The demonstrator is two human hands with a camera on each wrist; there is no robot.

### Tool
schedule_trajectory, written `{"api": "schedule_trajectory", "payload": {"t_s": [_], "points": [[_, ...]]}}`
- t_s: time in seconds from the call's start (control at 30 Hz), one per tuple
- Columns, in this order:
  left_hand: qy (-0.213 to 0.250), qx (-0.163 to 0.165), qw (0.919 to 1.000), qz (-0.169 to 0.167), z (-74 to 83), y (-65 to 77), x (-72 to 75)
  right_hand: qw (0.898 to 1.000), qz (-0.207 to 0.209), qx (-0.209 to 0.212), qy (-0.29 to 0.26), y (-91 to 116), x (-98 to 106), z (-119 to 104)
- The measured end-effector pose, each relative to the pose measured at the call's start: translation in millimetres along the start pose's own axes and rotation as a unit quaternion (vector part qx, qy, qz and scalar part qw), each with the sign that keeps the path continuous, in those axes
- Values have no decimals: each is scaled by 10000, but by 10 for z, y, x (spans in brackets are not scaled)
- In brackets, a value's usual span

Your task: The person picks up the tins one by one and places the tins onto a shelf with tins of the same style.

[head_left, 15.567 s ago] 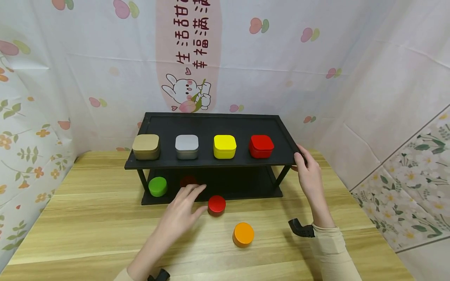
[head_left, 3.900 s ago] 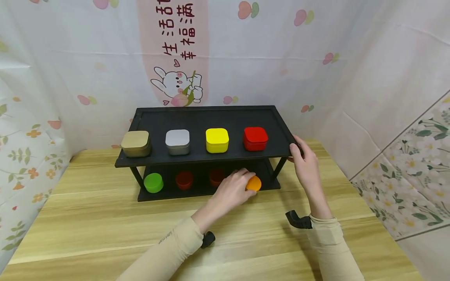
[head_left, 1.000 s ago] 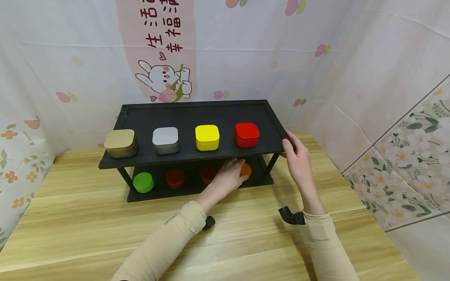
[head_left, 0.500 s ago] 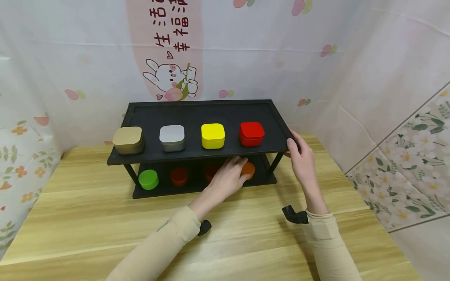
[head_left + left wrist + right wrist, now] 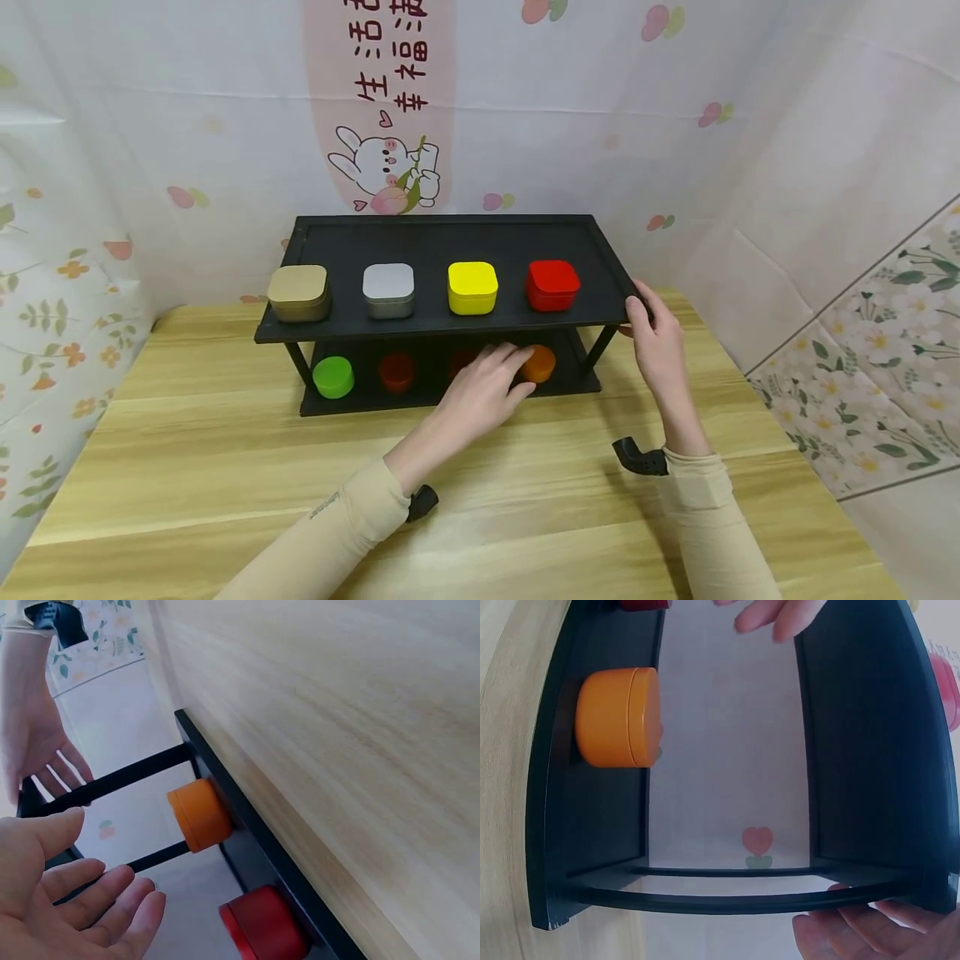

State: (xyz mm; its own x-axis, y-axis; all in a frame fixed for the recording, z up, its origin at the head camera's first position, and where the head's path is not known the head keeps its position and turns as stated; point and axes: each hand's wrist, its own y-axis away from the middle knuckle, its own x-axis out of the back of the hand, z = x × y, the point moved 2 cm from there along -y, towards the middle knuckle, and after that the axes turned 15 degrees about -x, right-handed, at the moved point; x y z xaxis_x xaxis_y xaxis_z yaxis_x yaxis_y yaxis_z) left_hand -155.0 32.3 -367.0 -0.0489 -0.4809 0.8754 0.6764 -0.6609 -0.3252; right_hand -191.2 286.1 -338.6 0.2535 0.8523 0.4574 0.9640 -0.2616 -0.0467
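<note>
My left hand (image 5: 483, 390) is at the front of the lower tier of a black two-tier rack (image 5: 450, 327). Its fingers are spread and relaxed. In the left wrist view a gap shows between this hand (image 5: 82, 900) and the round orange tin (image 5: 201, 815), which stands on the lower tier. My right hand (image 5: 657, 337) grips the upper tier's right front corner, thumb on top and fingers underneath. The right wrist view shows the orange tin (image 5: 619, 718) upright on the lower board, lid on. A round red tin (image 5: 266, 924) stands beside it, partly behind my left hand in the head view.
The lower tier also bears a green round tin (image 5: 333, 377) and another red one (image 5: 397, 372). Along the upper front edge stand square tins: gold (image 5: 299, 293), silver (image 5: 388, 291), yellow (image 5: 472, 288) and red (image 5: 552, 286). Patterned cloth (image 5: 525, 158) hangs behind the wooden table (image 5: 187, 467).
The orange tin and a red tin went from the table onto the lower tier. My left hand has just let go of the orange tin and drawn back. The right hand keeps its hold.
</note>
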Motion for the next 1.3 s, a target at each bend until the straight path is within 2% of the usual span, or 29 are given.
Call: {"api": "schedule_trajectory", "payload": {"t_s": [0.4,0.67,0.9,1.1,1.3], "points": [[-322,-424,9986,27,75,258,125,10000,-43,30,38,-77,20,28],[-327,-435,9984,121,44,515,163,9999,-43,68,68,-69,69,68],[-415,-527,9976,161,34,653,195,9999,-23,146,-25,-50,97,108],[-547,-633,9963,211,33,766,217,9995,-1,239,196,-42,117,151],[-567,-612,9963,211,13,884,212,9967,298,281,697,-9,174,180]]}}
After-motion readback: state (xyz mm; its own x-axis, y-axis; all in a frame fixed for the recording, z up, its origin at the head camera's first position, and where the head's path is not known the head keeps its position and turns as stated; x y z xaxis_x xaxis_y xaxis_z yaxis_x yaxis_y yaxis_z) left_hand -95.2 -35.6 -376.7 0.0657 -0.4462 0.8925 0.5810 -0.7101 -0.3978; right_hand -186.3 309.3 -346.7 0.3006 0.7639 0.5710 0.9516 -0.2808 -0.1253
